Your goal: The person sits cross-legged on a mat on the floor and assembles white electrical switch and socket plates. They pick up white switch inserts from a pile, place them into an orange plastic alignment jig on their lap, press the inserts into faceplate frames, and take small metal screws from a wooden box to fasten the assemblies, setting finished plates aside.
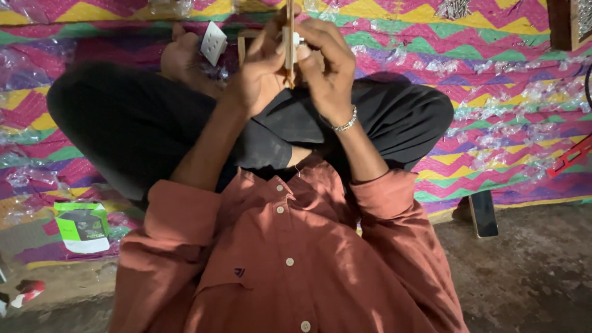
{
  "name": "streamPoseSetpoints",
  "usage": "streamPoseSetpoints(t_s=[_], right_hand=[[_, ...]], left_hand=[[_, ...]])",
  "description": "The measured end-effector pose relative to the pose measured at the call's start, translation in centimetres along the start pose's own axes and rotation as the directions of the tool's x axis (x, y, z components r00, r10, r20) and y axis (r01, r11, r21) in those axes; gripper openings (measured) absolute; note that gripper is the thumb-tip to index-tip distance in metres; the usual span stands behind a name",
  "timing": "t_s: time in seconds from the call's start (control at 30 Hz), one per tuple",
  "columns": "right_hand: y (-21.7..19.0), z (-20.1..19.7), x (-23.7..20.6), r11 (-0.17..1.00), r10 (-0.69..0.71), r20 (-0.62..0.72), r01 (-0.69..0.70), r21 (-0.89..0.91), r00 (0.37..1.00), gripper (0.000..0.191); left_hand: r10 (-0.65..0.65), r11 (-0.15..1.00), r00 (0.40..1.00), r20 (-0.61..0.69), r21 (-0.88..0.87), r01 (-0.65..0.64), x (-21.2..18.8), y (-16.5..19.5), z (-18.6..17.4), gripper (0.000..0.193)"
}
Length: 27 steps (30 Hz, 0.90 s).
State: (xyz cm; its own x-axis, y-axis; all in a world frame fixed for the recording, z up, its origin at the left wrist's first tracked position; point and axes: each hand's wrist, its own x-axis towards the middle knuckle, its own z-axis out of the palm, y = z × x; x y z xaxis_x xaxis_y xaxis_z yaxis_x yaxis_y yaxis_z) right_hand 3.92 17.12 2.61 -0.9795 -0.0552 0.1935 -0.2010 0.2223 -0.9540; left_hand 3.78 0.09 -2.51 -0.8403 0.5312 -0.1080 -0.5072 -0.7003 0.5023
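both hands meet over the crossed legs: the left hand (262, 68) is closed around a thin upright wooden strip (288, 46), the right hand (327, 65) pinches a small white part (298, 41) against it. a white switch plate (213, 42) lies just beyond on the zigzag mat (493, 55).

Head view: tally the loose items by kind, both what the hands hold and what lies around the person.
Wooden strip held upright between left hand and right hand: 1
White switch plate: 1
Green-and-white packet: 1
Dark phone: 1
Total: 4
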Motion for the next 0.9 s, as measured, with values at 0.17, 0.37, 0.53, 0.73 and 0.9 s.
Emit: streamPoseSetpoints(t_s=[0.17, 0.37, 0.53, 0.73, 0.9], right_hand=[[-0.9, 0.5, -0.1, 0.999, -0.036, -0.005, 0.036, -0.006, 0.999, 0.030], [-1.4, 1.4, 0.0, 0.996, 0.087, -0.141, -0.089, -0.009, 0.986, 0.021], [-2.3, 1.3, 0.0, 0.987, -0.068, -0.071, 0.057, -0.148, 0.995, 0.019], [-2.4, 1.4, 0.1, 0.979, -0.102, -0.071, 0.088, -0.184, 0.992, 0.016], [-2.0, 1.6, -0.2, 0.991, 0.073, -0.155, -0.089, -0.100, 0.985, 0.015]], left_hand=[[-0.065, 0.997, 0.998, -0.024, -0.042, 0.064, -0.3, 0.7, 0.7, 0.073], [-0.056, 0.998, 0.998, 0.019, -0.024, 0.056, 0.1, 0.7, 1.0, 0.073], [-0.058, 0.974, 0.991, 0.124, -0.209, 0.083, -0.3, 1.1, 1.2, 0.070], [-0.051, 0.985, 0.997, 0.056, -0.159, 0.060, -0.3, 1.4, 1.6, 0.070], [-0.105, 0.990, 0.994, 0.000, -0.097, 0.105, -0.2, 0.8, 1.1, 0.076]])
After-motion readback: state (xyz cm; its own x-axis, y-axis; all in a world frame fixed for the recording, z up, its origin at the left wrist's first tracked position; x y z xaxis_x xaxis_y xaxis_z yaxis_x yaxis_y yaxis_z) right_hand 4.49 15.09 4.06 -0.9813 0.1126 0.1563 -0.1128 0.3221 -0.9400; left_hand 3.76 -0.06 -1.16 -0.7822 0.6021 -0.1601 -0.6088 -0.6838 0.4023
